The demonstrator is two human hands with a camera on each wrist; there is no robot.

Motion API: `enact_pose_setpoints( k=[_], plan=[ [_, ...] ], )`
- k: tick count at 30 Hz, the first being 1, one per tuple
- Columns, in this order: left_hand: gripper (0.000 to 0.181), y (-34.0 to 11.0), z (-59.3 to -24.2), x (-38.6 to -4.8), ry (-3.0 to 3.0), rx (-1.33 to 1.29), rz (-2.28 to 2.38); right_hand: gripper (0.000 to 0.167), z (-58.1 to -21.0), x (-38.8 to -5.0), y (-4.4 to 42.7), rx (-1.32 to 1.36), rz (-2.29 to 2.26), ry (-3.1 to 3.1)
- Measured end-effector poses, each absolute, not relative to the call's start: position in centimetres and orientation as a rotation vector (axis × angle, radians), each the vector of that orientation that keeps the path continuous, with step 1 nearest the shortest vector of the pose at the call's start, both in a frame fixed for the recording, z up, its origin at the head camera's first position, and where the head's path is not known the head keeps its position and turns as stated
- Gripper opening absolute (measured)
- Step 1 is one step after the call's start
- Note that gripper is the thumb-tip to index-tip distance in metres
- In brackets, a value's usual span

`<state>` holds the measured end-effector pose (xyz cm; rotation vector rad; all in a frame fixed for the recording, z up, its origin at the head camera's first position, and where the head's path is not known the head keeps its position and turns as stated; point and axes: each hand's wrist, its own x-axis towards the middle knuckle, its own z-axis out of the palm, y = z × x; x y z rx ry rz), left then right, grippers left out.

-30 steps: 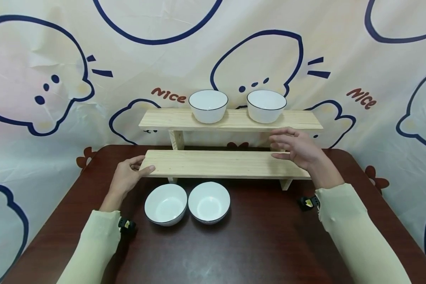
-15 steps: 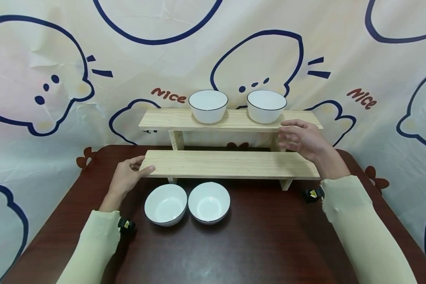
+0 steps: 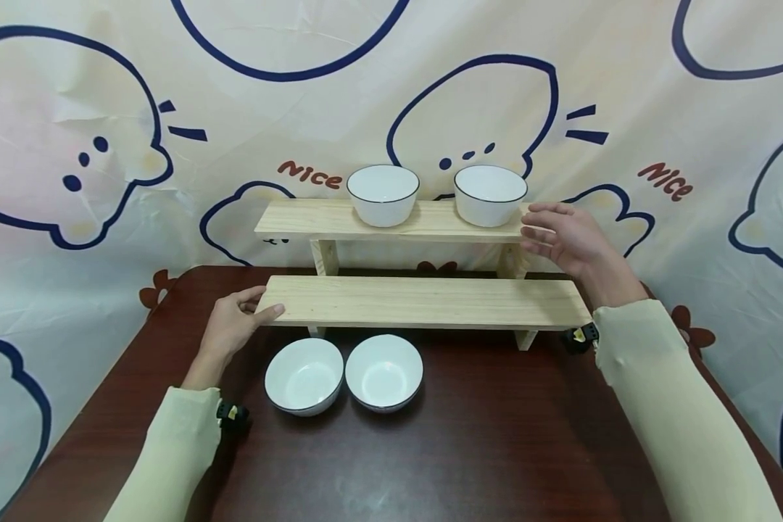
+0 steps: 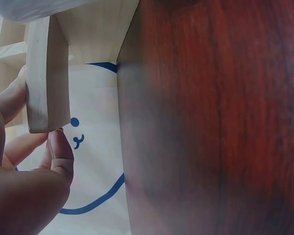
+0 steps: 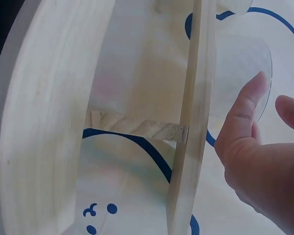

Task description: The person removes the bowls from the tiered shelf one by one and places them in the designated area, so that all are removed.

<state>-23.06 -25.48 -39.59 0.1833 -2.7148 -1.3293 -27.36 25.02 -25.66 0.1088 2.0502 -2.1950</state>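
On the upper shelf (image 3: 436, 219), the right bowl (image 3: 489, 206) is standing beside the right grip (image 3: 564, 239), which is holding nothing — a careless nudge could tip the bowl; the left grip (image 3: 228, 326) is pinching the lower shelf (image 3: 424, 303), where uneven pulling might shift it.

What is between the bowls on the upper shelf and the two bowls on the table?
The head view shows the lower wooden shelf between them, with nothing standing on it; the person's left hand grips its left end.
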Motion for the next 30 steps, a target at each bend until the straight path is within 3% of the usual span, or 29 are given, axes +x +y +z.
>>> enact_pose_setpoints(
  k=[11,19,23,30],
  plan=[
    [0.068,-25.4,-39.8,-23.0,-2.708,0.171,-1.347,0.029,-24.4,-28.8,24.9,0.169,-2.166,2.103],
    [0.067,-25.4,-39.6,-23.1,-2.705,0.187,-1.34,0.055,-22.8,-30.3,24.5,0.227,-2.119,2.105],
    [0.068,-25.4,-39.5,-23.2,-2.713,0.177,-1.323,0.06,-22.1,-30.9,24.5,0.243,-2.098,2.101],
    [0.068,-25.5,-39.5,-23.1,-2.73,0.196,-1.326,0.048,-21.6,-32.0,24.3,0.296,-2.079,2.107]
  ],
)
